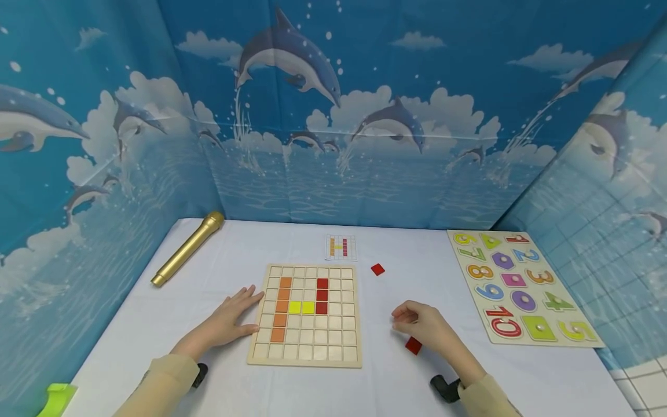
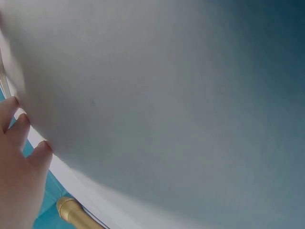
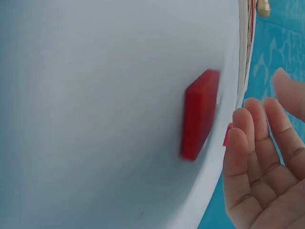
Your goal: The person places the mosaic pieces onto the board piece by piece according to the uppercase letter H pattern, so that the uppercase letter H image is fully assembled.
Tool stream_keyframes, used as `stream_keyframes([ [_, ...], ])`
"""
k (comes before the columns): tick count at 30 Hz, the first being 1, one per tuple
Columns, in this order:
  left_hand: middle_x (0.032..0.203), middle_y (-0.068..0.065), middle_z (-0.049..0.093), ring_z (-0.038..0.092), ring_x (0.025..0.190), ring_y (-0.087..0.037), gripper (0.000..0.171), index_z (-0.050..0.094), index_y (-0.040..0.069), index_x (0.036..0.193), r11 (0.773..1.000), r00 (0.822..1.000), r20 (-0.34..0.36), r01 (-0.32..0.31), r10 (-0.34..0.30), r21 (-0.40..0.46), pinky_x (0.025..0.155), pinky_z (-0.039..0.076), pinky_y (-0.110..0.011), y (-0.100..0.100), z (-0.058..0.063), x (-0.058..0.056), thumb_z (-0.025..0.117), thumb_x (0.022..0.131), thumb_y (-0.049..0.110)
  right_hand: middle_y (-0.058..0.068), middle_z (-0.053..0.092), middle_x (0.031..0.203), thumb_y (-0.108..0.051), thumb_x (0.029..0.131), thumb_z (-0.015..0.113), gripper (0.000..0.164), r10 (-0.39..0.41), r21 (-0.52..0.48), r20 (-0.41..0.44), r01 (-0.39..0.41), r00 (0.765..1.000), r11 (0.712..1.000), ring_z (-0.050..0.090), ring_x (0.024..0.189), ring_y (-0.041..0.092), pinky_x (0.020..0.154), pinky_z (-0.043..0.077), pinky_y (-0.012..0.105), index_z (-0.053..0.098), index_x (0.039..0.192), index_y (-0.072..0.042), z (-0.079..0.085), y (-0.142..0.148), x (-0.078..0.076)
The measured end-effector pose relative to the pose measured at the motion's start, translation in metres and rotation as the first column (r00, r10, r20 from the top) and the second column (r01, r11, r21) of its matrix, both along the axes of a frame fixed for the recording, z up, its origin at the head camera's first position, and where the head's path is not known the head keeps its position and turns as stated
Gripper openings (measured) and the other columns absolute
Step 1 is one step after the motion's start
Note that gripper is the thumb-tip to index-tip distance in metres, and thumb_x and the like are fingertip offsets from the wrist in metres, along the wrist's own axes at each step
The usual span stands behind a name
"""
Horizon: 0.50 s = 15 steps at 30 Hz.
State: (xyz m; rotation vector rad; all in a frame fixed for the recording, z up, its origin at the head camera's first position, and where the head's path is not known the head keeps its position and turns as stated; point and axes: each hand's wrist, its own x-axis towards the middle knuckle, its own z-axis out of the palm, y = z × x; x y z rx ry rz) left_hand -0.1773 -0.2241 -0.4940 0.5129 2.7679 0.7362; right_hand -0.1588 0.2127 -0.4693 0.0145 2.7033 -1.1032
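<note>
A wooden grid board (image 1: 341, 353) lies at the middle of the table, with a column of several orange tiles (image 1: 280, 319), two yellow tiles (image 1: 301, 307) and a column of red tiles (image 1: 322, 295). My left hand (image 1: 231, 318) rests against the board's left edge, fingers spread. Right of the board hovers my right hand (image 1: 424, 327), fingers loosely bent and nothing between thumb and fingertips. Just below it on the cloth lies a loose red tile (image 1: 413, 346), large in the right wrist view (image 3: 202, 117). Another loose red tile (image 1: 377, 269) lies farther back.
Behind the board is a small pattern card (image 1: 341, 247) with a coloured H. A gold microphone (image 1: 187, 249) lies at the left, a number puzzle board (image 1: 526, 289) at the right. Something green (image 1: 56, 399) sits at the near left corner. Dolphin-print curtains (image 1: 333, 174) surround the table.
</note>
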Motion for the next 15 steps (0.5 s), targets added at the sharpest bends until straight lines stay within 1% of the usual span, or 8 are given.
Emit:
stream_keyframes([
  [5, 0.160, -0.024, 0.025, 0.019, 0.148, -0.047, 0.078, 0.039, 0.008, 0.151, 1.000, 1.000, 0.004, 0.002, -0.002, 0.007, 0.118, 0.014, -0.066, 0.001, 0.000, 0.001, 0.073, 0.087, 0.037, -0.003, 0.067, 0.085, -0.009, 0.082, 0.078, 0.018, 0.006, 0.003, 0.014, -0.006, 1.000, 1.000, 0.061, 0.079, 0.010, 0.069, 0.052, 0.024, 0.070, 0.097, -0.011, 0.001, 0.011, 0.007],
  [9, 0.160, -0.024, 0.025, 0.019, 0.148, -0.047, 0.078, 0.039, 0.008, 0.151, 1.000, 1.000, 0.002, 0.001, -0.001, 0.001, 0.118, 0.015, -0.066, 0.001, 0.000, 0.001, 0.073, 0.087, 0.037, -0.001, 0.066, 0.089, -0.008, 0.079, 0.080, 0.023, 0.002, 0.005, 0.041, -0.002, 0.999, 1.000, 0.060, 0.082, 0.012, 0.069, 0.052, 0.024, 0.069, 0.099, -0.010, 0.003, 0.017, 0.012],
  [15, 0.160, -0.024, 0.026, 0.019, 0.148, -0.047, 0.078, 0.039, 0.008, 0.151, 1.000, 1.000, -0.001, 0.002, -0.002, -0.008, 0.118, 0.016, -0.066, 0.001, 0.001, 0.001, 0.073, 0.087, 0.036, 0.000, 0.065, 0.092, -0.008, 0.076, 0.082, 0.029, 0.010, 0.016, 0.050, -0.010, 0.999, 1.000, 0.057, 0.084, 0.013, 0.068, 0.049, 0.024, 0.067, 0.101, -0.007, 0.005, 0.020, 0.015],
])
